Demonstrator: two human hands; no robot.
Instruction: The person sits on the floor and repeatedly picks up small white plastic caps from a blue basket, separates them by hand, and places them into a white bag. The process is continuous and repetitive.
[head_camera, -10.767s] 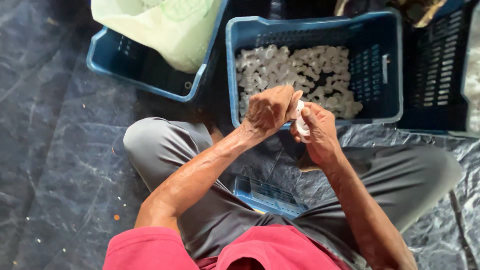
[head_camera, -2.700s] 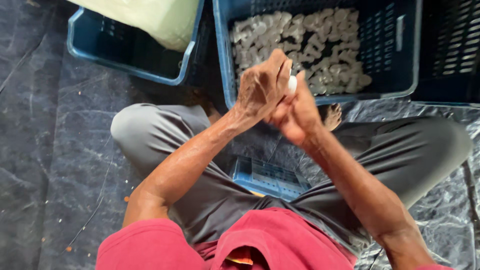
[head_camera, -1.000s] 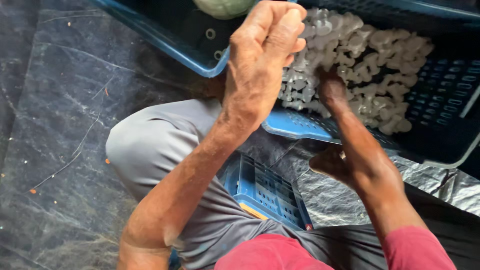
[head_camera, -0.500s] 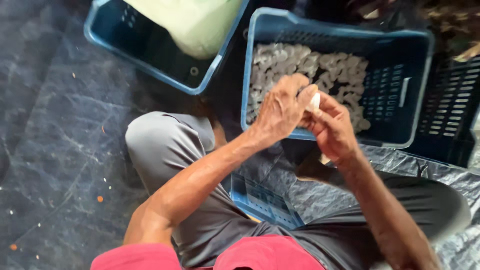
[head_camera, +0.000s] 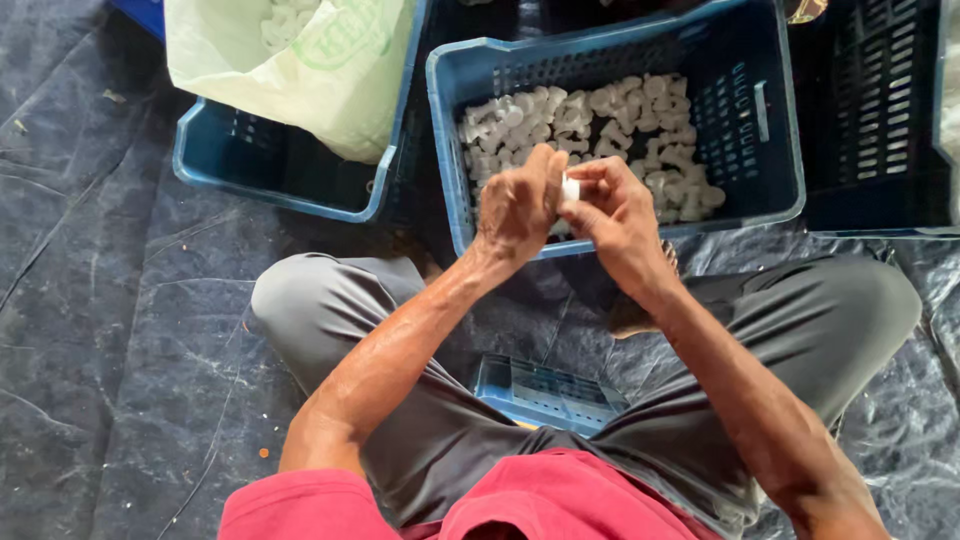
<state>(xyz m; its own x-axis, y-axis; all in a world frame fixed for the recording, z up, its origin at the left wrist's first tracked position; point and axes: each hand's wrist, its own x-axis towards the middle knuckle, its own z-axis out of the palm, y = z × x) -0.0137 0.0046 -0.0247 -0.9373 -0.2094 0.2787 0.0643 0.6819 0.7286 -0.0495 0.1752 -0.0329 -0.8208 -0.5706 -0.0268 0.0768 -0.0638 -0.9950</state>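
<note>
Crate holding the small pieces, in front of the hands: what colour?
Blue: the crate is blue slotted plastic, filled with small white pieces. Head view shows it best.

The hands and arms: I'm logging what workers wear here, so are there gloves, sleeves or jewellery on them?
No gloves, and no jewellery visible. Left hand and right hand are bare, forearms uncovered. Short red sleeves end near the elbows.

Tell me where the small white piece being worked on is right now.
Head view, centre: the small white piece is pinched between the left hand and right hand, above the near rim of the blue crate.
</note>
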